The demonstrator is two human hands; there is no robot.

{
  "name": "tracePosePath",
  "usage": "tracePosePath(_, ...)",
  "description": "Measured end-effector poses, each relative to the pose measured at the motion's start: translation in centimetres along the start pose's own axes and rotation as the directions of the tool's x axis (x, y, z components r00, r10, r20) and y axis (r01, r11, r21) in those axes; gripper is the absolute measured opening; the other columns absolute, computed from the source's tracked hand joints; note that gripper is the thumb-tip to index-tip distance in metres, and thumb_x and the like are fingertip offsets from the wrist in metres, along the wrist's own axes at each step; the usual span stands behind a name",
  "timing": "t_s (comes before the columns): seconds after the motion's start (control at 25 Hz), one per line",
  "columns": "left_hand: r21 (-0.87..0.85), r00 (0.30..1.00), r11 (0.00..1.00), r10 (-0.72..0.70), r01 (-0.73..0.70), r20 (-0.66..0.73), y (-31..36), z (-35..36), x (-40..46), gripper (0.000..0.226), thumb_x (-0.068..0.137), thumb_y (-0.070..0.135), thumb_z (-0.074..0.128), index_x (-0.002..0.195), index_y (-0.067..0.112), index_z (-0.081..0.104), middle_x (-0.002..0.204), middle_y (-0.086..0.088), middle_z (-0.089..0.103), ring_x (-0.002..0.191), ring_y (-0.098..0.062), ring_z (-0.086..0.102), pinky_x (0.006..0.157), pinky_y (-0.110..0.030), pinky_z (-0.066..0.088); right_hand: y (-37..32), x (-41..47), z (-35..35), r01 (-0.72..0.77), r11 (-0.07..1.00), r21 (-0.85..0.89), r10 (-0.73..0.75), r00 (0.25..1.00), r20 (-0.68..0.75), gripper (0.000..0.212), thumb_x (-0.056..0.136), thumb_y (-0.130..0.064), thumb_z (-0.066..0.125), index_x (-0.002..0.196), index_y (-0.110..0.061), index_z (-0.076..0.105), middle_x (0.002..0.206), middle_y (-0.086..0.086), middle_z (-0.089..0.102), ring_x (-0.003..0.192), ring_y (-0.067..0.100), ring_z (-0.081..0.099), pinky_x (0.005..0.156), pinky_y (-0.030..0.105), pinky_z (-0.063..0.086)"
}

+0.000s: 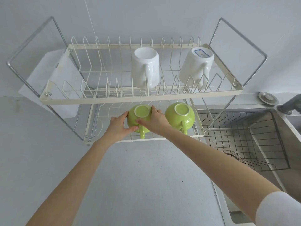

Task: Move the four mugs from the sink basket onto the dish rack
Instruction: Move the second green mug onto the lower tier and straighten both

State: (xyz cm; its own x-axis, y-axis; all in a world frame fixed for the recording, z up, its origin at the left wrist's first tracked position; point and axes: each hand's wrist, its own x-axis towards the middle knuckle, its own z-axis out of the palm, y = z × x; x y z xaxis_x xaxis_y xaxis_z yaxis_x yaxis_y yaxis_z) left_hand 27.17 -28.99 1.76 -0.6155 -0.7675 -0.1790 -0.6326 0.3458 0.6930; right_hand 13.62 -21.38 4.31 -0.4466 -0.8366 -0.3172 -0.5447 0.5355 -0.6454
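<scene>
A two-tier cream wire dish rack (140, 97) stands on the counter. Two white mugs sit upside down on its upper tier: one in the middle (145, 67), one at the right (196, 66). On the lower tier a green mug (180, 116) rests upside down at the right. A second green mug (138, 118) is upside down to its left, handle toward me. My left hand (118, 124) holds its left side and my right hand (156, 121) holds its right side. The black wire sink basket (244, 139) in the sink holds no mugs.
A white cutting board (48, 82) leans behind the rack's left end. The steel sink (286, 144) lies at the right, with a drain plug (268, 98) and a dark tap (291, 103) on its rim. Grey counter stretches in front of the rack.
</scene>
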Motion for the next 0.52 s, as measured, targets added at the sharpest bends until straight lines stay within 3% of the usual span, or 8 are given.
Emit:
tracePosePath(0.12, 0.032, 1.000, 0.999, 0.010, -0.011, 0.018, 0.4, -0.1, -0.2, 0.067, 0.077, 0.031, 0.066, 0.133, 0.015, 0.034, 0.123, -0.015, 0.052, 0.110, -0.031, 0.038, 0.082, -0.034, 0.036, 0.1, -0.4, -0.5, 0.045, 0.999, -0.031, -0.045, 0.999, 0.003, 0.085, 0.082, -0.045, 0.058, 0.143, -0.006, 0.013, 0.144, 0.019, 0.030, 0.134, 0.033, 0.031, 0.105, 0.041, 0.032)
tracePosePath(0.2, 0.058, 1.000, 0.998, 0.005, -0.007, 0.024, 0.7, -0.3, -0.4, 0.070, 0.080, 0.027, 0.064, 0.138, 0.014, 0.027, 0.132, -0.014, 0.048, 0.118, -0.033, 0.037, 0.091, -0.040, 0.040, 0.4, -1.2, -1.2, 0.137, 0.987, -0.084, -0.139, 0.990, -0.023, 0.075, 0.086, -0.039, 0.055, 0.142, -0.006, 0.019, 0.145, 0.017, 0.032, 0.133, 0.033, 0.034, 0.103, 0.041, 0.035)
tracePosePath(0.36, 0.069, 0.998, 0.997, 0.044, -0.040, -0.050, 1.8, -0.6, -0.5, 0.067, 0.084, 0.020, 0.057, 0.141, 0.011, 0.023, 0.149, -0.012, 0.030, 0.136, -0.032, 0.026, 0.113, -0.042, 0.022, 2.4, -2.5, -4.0, 0.296, 0.937, -0.184, -0.327, 0.929, -0.175, 0.058, 0.089, -0.026, 0.054, 0.139, -0.009, 0.031, 0.146, 0.012, 0.036, 0.134, 0.029, 0.034, 0.106, 0.039, 0.032)
tracePosePath(0.52, 0.051, 0.992, 0.994, 0.102, -0.099, -0.073, 3.8, 0.2, 0.0, 0.075, 0.080, 0.024, 0.064, 0.140, 0.008, 0.022, 0.151, -0.015, 0.023, 0.139, -0.029, 0.020, 0.115, -0.038, 0.016, 6.1, -2.8, -6.7, 0.225, 0.922, -0.316, -0.303, 0.926, -0.224, 0.064, 0.086, -0.025, 0.058, 0.141, -0.014, 0.028, 0.153, 0.010, 0.024, 0.142, 0.027, 0.016, 0.115, 0.041, 0.017)
